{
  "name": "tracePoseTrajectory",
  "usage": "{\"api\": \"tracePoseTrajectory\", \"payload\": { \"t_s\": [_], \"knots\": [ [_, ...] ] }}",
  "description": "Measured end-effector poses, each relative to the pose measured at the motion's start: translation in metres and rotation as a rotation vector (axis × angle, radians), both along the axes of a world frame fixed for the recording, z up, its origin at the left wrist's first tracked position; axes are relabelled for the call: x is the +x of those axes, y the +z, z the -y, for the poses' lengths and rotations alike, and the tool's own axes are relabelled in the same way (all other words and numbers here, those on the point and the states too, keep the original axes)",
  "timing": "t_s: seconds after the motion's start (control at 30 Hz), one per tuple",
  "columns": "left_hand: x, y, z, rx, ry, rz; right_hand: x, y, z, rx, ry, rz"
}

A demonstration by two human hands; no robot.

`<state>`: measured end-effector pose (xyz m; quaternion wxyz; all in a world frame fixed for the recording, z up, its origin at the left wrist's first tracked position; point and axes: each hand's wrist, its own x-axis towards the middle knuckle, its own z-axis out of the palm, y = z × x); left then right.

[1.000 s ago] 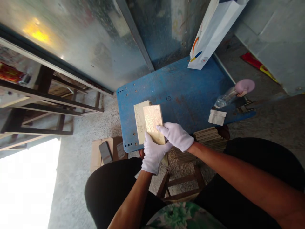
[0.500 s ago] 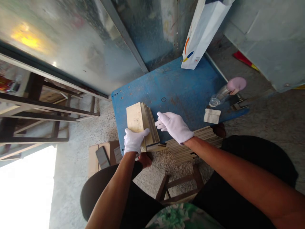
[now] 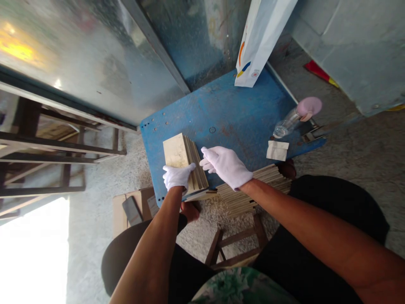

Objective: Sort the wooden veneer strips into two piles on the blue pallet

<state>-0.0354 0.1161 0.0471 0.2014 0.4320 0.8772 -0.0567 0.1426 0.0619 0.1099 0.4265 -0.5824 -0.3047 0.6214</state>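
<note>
On the left part of the blue table (image 3: 243,109) lies a stack of thin, pale wooden boards (image 3: 175,152). My left hand (image 3: 177,176), in a white glove, straddles the near end of the top board, thumb along its right edge and fingers at the left. Just right of the stack hovers my gloved right hand (image 3: 228,166), its fingers stretched out and a small gap from the boards. Nothing shows in it. A second pile of thin wooden strips or boards (image 3: 237,200) sits under my right wrist, partly hidden by the forearm.
A clear bottle with a pink lid (image 3: 309,107) and a folded pale cloth or paper (image 3: 277,150) lie at the right. A tall white bag (image 3: 253,63) stands at the back. Left on the floor, a dark phone-like slab (image 3: 132,210) rests on cardboard. A wooden stool (image 3: 237,238) is below.
The top board, set off from the stack before, now sits more nearly flush with it. My left hand has moved slightly with it; the right stays beside the stack. The whole view has shifted a little.
</note>
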Motion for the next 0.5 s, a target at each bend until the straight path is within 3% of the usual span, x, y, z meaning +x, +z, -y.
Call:
{"api": "tracePoseTrajectory", "payload": {
  "t_s": [0.33, 0.5],
  "knots": [
    [0.002, -0.011, 0.005, 0.000, 0.003, -0.028, 0.001, -0.001, 0.001, 0.007, 0.019, 0.045],
    [-0.002, -0.016, 0.012, 0.077, -0.078, 0.002, -0.001, -0.002, 0.001, -0.002, 0.029, 0.021]
  ]
}}
